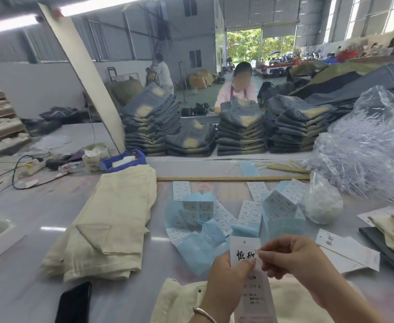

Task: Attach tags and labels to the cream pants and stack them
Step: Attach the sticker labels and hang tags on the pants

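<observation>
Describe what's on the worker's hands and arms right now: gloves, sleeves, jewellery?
No gloves: both the left hand and the right hand are bare. No sleeves show either; both forearms are uncovered as far as the frame's bottom edge. The only thing worn is a thin, plain silver bangle round the left wrist. No rings, watch or markings are visible on either hand.

I see the folded cream cotton pants [107,220] at the bench's left, pale-blue paper label sheets [200,220] mid-bench, what may be a black phone [73,304] at its near edge.
</observation>
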The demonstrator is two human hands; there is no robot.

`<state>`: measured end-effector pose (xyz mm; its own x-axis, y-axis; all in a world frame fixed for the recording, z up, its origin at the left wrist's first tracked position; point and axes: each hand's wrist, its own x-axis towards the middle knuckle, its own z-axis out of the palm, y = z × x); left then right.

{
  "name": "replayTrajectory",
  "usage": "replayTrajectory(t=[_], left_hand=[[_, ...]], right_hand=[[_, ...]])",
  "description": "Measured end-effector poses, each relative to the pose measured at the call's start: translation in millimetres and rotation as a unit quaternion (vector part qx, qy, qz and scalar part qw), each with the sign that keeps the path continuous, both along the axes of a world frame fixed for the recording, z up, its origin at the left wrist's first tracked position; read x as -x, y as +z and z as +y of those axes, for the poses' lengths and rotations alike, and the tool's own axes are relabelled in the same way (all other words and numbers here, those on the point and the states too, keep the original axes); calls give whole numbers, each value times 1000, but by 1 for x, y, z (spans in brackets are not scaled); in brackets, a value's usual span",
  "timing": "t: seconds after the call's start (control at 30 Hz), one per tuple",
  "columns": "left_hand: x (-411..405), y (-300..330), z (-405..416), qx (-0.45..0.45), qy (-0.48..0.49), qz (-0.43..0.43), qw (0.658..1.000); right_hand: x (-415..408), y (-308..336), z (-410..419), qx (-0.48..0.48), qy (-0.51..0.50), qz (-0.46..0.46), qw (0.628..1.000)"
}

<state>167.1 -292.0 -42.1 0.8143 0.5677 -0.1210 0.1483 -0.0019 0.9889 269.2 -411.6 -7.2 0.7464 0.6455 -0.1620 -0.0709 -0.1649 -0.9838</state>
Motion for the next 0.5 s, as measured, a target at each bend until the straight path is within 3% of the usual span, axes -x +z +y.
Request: replayTrajectory(t=[0.17, 0.5], left_hand=[[11, 2, 14, 13, 17, -12, 1000], [26, 0, 16, -12, -34, -38, 999]], right_hand=[[12, -2, 15, 10, -25, -83, 996], [42, -3, 24, -43, -96, -143, 984]])
